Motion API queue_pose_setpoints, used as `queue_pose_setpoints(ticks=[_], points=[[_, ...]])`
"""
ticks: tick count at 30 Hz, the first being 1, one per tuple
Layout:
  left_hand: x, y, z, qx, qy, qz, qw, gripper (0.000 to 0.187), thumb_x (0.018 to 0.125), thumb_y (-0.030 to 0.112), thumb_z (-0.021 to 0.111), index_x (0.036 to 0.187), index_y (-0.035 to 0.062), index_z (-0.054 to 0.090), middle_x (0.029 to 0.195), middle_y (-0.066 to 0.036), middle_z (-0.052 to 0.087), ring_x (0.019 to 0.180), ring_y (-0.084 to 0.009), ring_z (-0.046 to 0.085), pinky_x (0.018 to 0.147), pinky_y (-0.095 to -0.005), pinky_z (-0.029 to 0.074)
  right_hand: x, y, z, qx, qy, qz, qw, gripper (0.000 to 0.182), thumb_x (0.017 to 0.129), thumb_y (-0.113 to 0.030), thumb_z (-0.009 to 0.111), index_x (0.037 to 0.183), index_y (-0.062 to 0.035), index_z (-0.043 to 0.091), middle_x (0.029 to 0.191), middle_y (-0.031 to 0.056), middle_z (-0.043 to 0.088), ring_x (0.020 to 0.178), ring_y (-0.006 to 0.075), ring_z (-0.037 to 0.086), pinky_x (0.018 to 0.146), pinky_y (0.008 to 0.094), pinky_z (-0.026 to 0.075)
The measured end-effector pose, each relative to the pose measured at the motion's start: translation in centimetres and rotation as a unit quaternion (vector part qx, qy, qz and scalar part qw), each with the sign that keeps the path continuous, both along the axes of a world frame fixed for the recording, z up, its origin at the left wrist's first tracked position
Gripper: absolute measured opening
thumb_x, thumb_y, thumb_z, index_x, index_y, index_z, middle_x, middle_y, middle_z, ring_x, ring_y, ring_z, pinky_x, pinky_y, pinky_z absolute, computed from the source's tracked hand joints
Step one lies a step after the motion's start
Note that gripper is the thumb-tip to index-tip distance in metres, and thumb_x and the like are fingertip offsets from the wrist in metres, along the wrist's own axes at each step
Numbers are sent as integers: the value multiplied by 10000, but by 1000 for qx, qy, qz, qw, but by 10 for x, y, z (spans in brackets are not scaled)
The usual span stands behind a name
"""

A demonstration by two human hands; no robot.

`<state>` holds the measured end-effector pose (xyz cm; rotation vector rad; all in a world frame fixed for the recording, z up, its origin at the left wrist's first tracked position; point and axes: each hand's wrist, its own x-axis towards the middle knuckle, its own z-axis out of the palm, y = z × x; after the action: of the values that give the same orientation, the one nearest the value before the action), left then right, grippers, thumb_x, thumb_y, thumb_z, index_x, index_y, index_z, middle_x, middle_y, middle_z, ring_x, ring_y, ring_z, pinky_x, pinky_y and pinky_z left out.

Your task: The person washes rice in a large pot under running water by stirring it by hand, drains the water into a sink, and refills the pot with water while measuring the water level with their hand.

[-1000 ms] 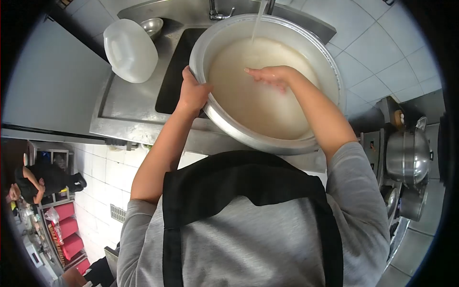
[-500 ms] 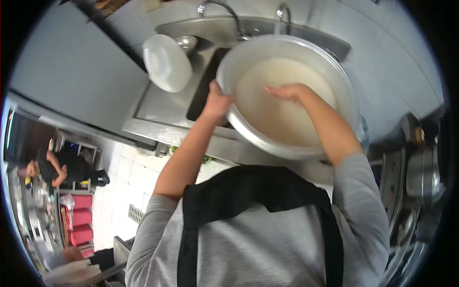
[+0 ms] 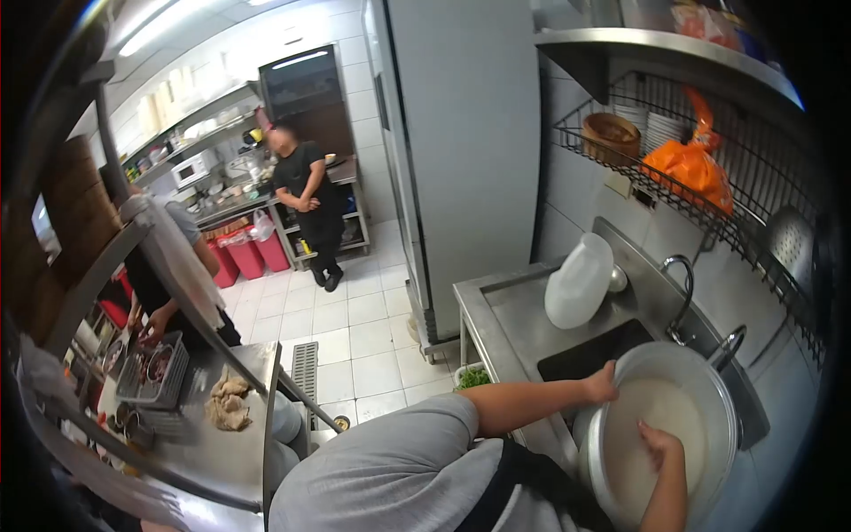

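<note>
A large round metal pot (image 3: pixel 720 417) stands at the sink (image 3: pixel 596 350), filled with cloudy whitish liquid (image 3: pixel 665 434). My left hand (image 3: pixel 603 383) grips the pot's rim on its left side. Inside the pot, my right hand (image 3: pixel 660 443) is over or at the surface of the liquid, fingers apart, holding nothing visible. A translucent white plastic container (image 3: pixel 581 282) rests on the steel counter beyond the sink, with a metal bowl (image 3: pixel 617 280) beside it. Behind the pot rise two curved taps.
A person in black (image 3: pixel 306 199) stands at the back near pink bins (image 3: pixel 239 257). Another person (image 3: pixel 182 230) works at the left by a grey basket (image 3: pixel 155 371). A tall grey cabinet (image 3: pixel 470 168) and a wire rack (image 3: pixel 709 208) with an orange bag (image 3: pixel 691 168) are ahead.
The view has swung left and up, bringing the room and wire rack into sight. My left hand remains on the rim and my right hand inside the pot.
</note>
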<state>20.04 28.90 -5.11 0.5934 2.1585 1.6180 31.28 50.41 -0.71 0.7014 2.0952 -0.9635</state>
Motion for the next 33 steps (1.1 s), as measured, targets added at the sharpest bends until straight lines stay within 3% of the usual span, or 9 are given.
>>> queue_pose_setpoints(ticks=[4,6,9,12,15,18,27,30,33], points=[[7,-5,14,-20,0,-6,1000,889,696,101,590,1397,-48,64,1263,-291,446,1206,-351,445,999,-364,360,-6,3,-5,-40,22,38,998,950,779,-756,380,1449,-116,173,1492,215,117,1371,391,100,1039,588,131],[11,-8,20,-24,-7,-7,1000,894,696,102,590,1399,-48,58,1267,-292,443,1206,-351,446,998,-363,362,6,-13,16,-48,47,16,998,943,815,-699,419,1436,-28,186,1497,146,190,1370,311,181,1079,467,187],[9,-7,18,-26,-6,-10,1000,903,697,105,591,1401,-49,47,1282,-288,432,1208,-360,444,992,-365,367,-9,10,-24,-63,45,10,997,933,817,-691,430,1432,-27,202,1486,148,219,1364,310,198,1080,447,200],[0,-2,6,-66,2,-7,998,912,705,114,592,1415,-19,33,1286,-290,429,1209,-364,444,993,-376,367,-10,14,-22,-43,-16,39,998,990,777,-763,369,1460,-111,71,1514,187,40,1377,382,101,1045,607,105],[-6,5,-4,-84,-1,-10,996,910,731,126,591,1431,32,18,1309,-293,407,1223,-363,430,1004,-389,355,-19,29,-45,-65,8,78,995,964,797,-741,367,1460,-111,61,1514,189,36,1373,401,98,1029,631,109],[-2,0,7,-95,-8,-17,995,910,742,124,594,1430,24,7,1327,-295,386,1235,-366,414,1013,-389,346,-12,23,-33,-34,74,76,994,848,857,-638,418,1411,-16,258,1436,170,314,1286,313,340,1037,434,297],[5,-5,17,-93,7,-14,996,929,725,138,616,1415,-17,14,1316,-296,395,1225,-369,424,1014,-385,347,-2,9,-11,-42,21,11,999,839,861,-633,416,1389,9,299,1390,196,374,1228,323,411,1026,433,310],[-4,2,-5,-80,26,-3,996,952,708,164,641,1408,-39,28,1321,-299,386,1235,-359,411,1019,-366,342,-20,50,-65,-40,143,133,980,837,858,-633,422,1387,5,308,1394,195,372,1251,322,384,1033,443,293],[4,-8,12,-63,11,-20,998,960,705,201,658,1397,-75,53,1338,-296,365,1256,-343,386,1034,-337,329,-17,31,-51,3,77,36,996,847,855,-635,424,1407,-11,270,1442,181,298,1325,312,280,1062,435,250]])
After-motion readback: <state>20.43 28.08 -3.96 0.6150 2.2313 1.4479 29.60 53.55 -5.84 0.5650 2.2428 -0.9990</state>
